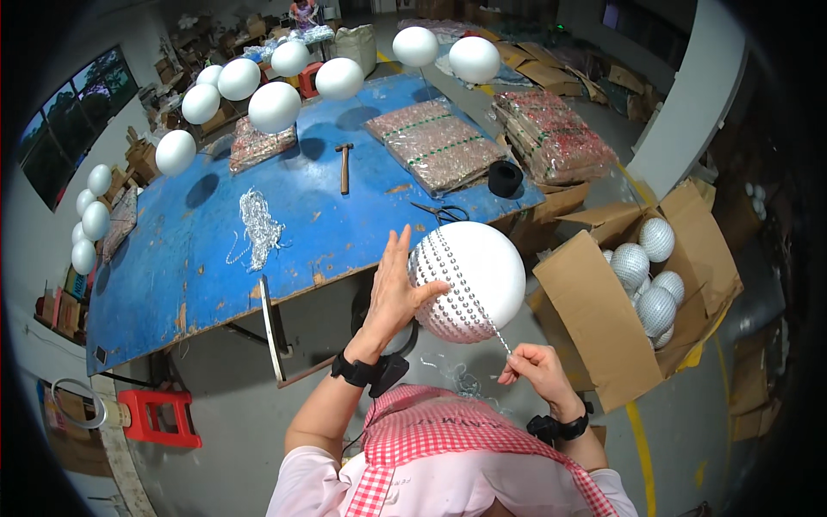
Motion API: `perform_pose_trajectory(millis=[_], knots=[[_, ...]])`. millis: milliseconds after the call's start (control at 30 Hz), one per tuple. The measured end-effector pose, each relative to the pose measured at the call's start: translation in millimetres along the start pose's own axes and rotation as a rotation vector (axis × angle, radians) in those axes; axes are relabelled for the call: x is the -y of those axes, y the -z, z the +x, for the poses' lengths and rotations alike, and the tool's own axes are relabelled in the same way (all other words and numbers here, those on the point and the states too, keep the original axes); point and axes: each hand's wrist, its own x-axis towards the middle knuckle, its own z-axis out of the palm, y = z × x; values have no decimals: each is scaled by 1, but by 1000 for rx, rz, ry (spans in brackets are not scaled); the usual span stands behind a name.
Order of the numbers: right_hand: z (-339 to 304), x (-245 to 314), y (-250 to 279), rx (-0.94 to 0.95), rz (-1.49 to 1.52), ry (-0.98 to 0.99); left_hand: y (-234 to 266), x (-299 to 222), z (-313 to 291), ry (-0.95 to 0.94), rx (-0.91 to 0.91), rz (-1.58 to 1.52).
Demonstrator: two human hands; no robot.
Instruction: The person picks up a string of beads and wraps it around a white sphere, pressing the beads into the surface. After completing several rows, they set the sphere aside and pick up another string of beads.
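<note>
A large white foam ball (495, 267) is in front of me, its left part and underside wrapped in rows of silver beads. My left hand (396, 293) lies against the ball's left side, fingers stretched out and thumb resting on the bead rows. Below the ball on the right, my right hand (536, 372) is closed in a pinch on the end of a silver bead string (501, 339). That string runs taut from the ball's lower edge to my fingertips. What holds the ball up is hidden.
On the blue table (189, 258) lie a bundle of bead strings (258, 228), a hammer (345, 168), scissors (441, 212), a black roll (505, 178) and bagged beads (435, 142). Several white balls (274, 108) stand above it. A carton (603, 323) of beaded balls is right; a red stool (159, 418) left.
</note>
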Motion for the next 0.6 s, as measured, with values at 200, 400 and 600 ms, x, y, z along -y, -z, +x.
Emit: perform_pose_trajectory(millis=[200, 400, 600], knots=[[-1, 2, -3, -32, 12, 28, 3, -7, -2, -13, -33, -20], [5, -15, 8, -52, 16, 4, 2, 4, -4, -35, -45, -42], [3, -16, 8, -46, 7, -3, -1, -4, -9, -96, 19, 76]])
